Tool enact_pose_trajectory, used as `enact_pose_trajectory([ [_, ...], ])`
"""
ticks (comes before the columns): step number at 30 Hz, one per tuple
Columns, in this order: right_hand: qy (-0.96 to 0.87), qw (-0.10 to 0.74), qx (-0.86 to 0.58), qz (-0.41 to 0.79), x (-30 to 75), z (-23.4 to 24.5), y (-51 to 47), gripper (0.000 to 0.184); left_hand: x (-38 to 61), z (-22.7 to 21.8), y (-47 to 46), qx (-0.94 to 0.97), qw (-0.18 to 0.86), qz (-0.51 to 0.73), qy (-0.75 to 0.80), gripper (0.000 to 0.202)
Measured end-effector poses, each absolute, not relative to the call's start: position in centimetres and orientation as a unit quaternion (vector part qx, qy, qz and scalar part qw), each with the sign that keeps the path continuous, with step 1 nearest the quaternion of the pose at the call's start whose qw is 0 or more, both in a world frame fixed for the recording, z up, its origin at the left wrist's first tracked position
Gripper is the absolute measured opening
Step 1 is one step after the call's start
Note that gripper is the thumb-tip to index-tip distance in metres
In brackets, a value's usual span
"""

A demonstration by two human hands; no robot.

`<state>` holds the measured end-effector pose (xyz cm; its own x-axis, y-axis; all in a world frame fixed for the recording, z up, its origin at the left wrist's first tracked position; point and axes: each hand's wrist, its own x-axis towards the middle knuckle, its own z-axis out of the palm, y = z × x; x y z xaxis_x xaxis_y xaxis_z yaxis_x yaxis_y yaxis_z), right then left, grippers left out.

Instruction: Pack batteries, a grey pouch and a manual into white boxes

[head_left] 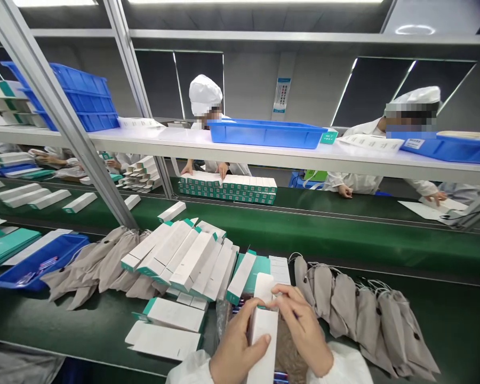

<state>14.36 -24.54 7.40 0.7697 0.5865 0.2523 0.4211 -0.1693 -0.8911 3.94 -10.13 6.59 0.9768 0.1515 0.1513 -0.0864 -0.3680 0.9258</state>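
My left hand [240, 346] grips the side of a white carton [262, 346] with a green-trimmed end, holding it upright at the bottom of the view. My right hand [304, 328] holds the carton's upper end, with its fingertips at the white flap. A grey-brown drawstring pouch [290, 357] lies partly hidden beneath the carton, between my wrists. More drawstring pouches [368, 320] lie in a row to my right, and others [104, 264] lie to my left. Loose white cartons [192, 261] are piled just ahead of my hands, with flat unfolded cartons [170, 314] on the left.
A green conveyor belt [384, 240] runs across the view beneath the work items. Above it stands a white shelf [224, 146] on metal posts, holding blue trays [266, 133]. Co-workers in white caps and coats [204, 96] work across the belt beside a block of stacked cartons [228, 189].
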Motion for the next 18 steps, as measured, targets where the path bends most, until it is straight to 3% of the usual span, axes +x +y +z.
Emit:
enact_pose_trajectory([
  [2, -0.175, 0.694, -0.686, 0.131, 14.3, 5.6, -24.0, 0.041, 4.0, 6.9, -10.1, 0.823, 0.558, 0.104, 0.018, 0.037],
  [4, -0.083, 0.765, -0.585, 0.257, 13.7, 4.4, -23.2, 0.047, 4.1, 6.9, -10.3, 0.822, 0.559, 0.105, 0.017, 0.035],
  [7, -0.07, 0.779, -0.469, 0.411, 12.4, 4.2, -21.8, 0.056, 4.2, 6.7, -10.6, 0.818, 0.565, 0.111, 0.004, 0.034],
  [11, -0.076, 0.802, -0.472, 0.357, 12.3, 5.2, -21.4, 0.049, 4.4, 5.7, -11.1, 0.806, 0.581, 0.113, -0.002, 0.034],
  [13, -0.138, 0.779, -0.531, 0.304, 12.8, 5.6, -22.2, 0.045, 4.5, 4.6, -11.2, 0.78, 0.614, 0.116, 0.019, 0.04],
  [18, -0.339, 0.613, -0.686, 0.199, 14.3, 5.5, -24.4, 0.036, 4.8, 2.6, -11.5, 0.682, 0.72, 0.103, 0.076, 0.058],
])
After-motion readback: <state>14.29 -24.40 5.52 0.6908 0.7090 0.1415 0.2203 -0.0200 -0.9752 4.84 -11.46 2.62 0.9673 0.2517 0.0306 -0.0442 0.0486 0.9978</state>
